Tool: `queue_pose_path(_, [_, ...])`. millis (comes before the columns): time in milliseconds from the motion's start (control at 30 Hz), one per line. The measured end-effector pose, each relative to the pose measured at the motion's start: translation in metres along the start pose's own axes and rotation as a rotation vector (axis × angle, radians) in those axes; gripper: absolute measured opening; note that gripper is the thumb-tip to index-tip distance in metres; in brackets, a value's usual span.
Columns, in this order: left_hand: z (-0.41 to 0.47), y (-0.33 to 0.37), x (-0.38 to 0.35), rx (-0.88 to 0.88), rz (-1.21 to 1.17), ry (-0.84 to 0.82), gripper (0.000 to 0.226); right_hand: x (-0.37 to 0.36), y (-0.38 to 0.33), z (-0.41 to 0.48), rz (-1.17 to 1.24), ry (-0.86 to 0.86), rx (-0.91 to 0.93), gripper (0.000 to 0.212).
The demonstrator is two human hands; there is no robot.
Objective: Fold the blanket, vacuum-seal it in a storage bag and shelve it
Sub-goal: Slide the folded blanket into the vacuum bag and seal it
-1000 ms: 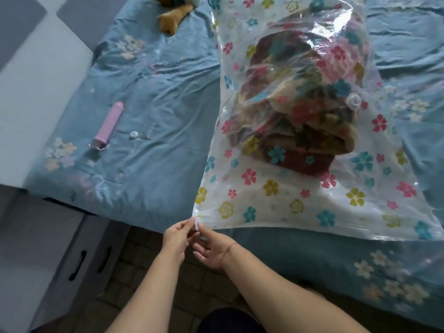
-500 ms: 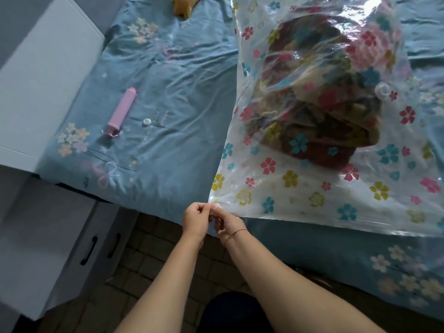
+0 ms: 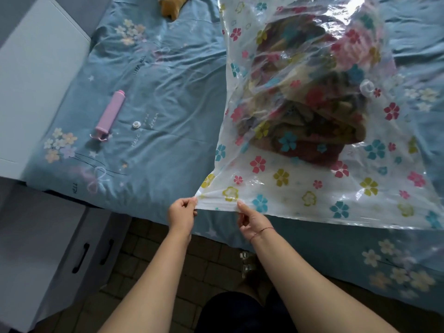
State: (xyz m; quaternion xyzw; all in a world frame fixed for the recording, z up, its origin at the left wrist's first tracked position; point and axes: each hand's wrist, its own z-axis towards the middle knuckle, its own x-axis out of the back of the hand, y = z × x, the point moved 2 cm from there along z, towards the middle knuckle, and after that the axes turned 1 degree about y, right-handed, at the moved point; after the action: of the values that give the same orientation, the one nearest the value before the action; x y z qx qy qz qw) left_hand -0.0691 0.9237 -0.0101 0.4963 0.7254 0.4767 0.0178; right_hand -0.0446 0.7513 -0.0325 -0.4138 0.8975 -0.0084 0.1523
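A big bed (image 3: 168, 75) with a blue sheet fills most of the room. The sheet has little flowers and some small words printed on it.

On the right part of the bed lies a see-through storage bag (image 3: 300, 181) with colored flowers all over it. It is wide and flat near the front edge of the bed and puffy farther back. Inside the puffy part sits the folded blanket (image 3: 310, 116), brown and red with flowers. It is bunched up in the middle of the bag, well back from the bag's open end. A small round clear valve (image 3: 366, 87) sits on top of the bag, on the right side of the blanket.

A white cabinet (image 3: 36, 248) with two dark handles stands on the floor at the left, by the bed's front left corner.

The person stands at the front edge of the bed. Both hands hold the near edge of the bag at its left corner. The left hand (image 3: 181, 213) pinches the very corner, closed tight on the plastic. The right hand (image 3: 251, 221) pinches the same edge just beside it, with a thin red string around the wrist. The plastic is pulled straight between them and lifted a bit off the bed.

A pink pump (image 3: 111, 114) lies on the left part of the bed, near the left edge. A tiny white cap (image 3: 136, 124) lies just beside it. A bit of a yellow soft toy (image 3: 171, 6) peeks in at the back edge.
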Motion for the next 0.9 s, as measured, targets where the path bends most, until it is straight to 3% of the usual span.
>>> queue_pose_path(100, [-0.024, -0.021, -0.02, 0.24, -0.195, 0.12, 0.03, 0.004, 0.003, -0.003, -0.033, 0.033, -0.018, 0.013])
queue_pose_path(200, [-0.044, -0.026, -0.055, 0.384, -0.338, -0.054, 0.033, 0.004, 0.005, -0.001, -0.092, 0.001, -0.031, 0.013])
queue_pose_path(300, [-0.053, -0.012, -0.079, 0.364, -0.291, -0.124, 0.041, -0.002, 0.002, 0.003, -0.149, 0.008, 0.034, 0.014])
queue_pose_path(500, [-0.056, -0.009, -0.083, 0.325, -0.199, -0.009, 0.038, -0.004, 0.006, 0.005, -0.12, 0.066, 0.058, 0.018])
queue_pose_path(733, [-0.054, -0.004, -0.082, 0.352, -0.198, 0.013, 0.038, 0.001, 0.0, 0.004, -0.141, 0.06, 0.075, 0.023])
queue_pose_path(900, [-0.057, 0.003, -0.085, 0.384, -0.277, -0.002, 0.022, 0.001, -0.004, 0.002, -0.132, 0.092, 0.099, 0.02])
